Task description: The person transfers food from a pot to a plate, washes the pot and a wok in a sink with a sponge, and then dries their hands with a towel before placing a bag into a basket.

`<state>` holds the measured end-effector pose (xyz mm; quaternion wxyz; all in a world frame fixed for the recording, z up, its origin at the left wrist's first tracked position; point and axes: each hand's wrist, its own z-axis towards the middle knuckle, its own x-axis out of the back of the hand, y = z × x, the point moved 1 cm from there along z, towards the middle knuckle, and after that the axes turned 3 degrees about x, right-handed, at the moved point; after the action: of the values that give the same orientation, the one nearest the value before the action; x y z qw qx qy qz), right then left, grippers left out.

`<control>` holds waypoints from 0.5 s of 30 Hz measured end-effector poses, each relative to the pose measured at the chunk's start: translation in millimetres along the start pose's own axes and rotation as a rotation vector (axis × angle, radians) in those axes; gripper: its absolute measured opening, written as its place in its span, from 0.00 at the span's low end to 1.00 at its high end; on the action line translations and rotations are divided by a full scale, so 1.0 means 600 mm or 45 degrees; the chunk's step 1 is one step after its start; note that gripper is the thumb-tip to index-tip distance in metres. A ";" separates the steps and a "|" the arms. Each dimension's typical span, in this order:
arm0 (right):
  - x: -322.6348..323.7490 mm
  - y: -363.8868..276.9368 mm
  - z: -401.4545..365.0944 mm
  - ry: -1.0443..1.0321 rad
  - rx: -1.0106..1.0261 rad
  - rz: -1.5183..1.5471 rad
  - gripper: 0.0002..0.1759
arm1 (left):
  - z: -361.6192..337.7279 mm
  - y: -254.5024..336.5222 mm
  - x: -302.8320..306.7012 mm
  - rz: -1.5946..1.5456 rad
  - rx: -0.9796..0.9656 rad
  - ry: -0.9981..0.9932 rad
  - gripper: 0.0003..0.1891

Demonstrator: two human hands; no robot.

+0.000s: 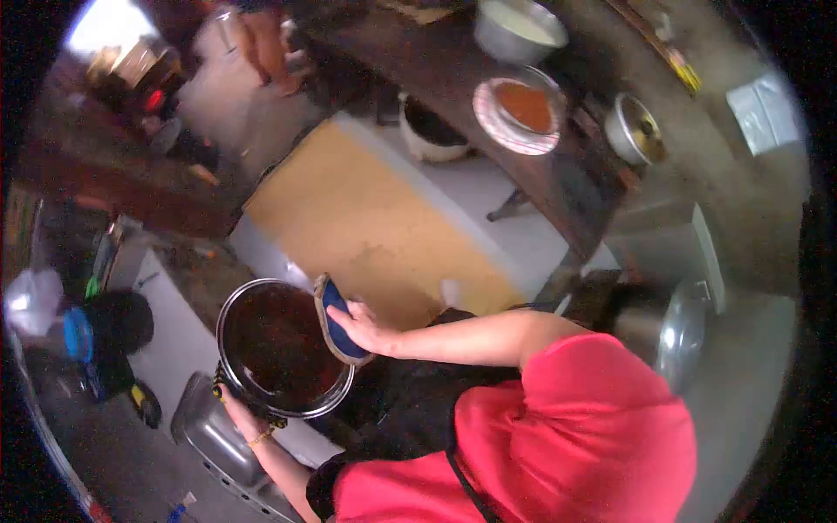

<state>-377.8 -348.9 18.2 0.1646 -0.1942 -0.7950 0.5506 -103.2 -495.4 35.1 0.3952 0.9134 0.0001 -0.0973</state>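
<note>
A round metal pot with dark contents is held between my two hands, over the edge of the sink counter. My right hand presses a blue pot holder against the pot's right side, its fingers spread along the pad. On the opposite side, my left hand grips the pot through a black-and-yellow cloth. My left fingers are partly hidden by the pot and cloth. A bracelet shows on the left wrist.
Below my left arm is a steel sink. A tan mat covers the floor ahead. A dark table carries a large pot, a dish of orange-red food and another pot. A person's legs show at the back.
</note>
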 end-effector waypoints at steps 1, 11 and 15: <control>0.054 0.013 0.008 0.117 -0.065 -0.096 0.26 | 0.011 -0.021 -0.057 0.027 -0.029 -0.137 0.26; 0.581 0.133 -0.119 1.128 0.077 -0.082 0.21 | -0.053 -0.263 -0.654 0.268 0.012 -0.431 0.25; 0.795 0.150 -0.191 1.288 -0.315 0.014 0.29 | -0.008 -0.419 -0.871 0.586 0.018 -0.507 0.23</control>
<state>-726.9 6.6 -4.5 0.5012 -0.4583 -0.6741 0.2904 -634.2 -278.9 -50.5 0.3926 0.8553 -0.2850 -0.1821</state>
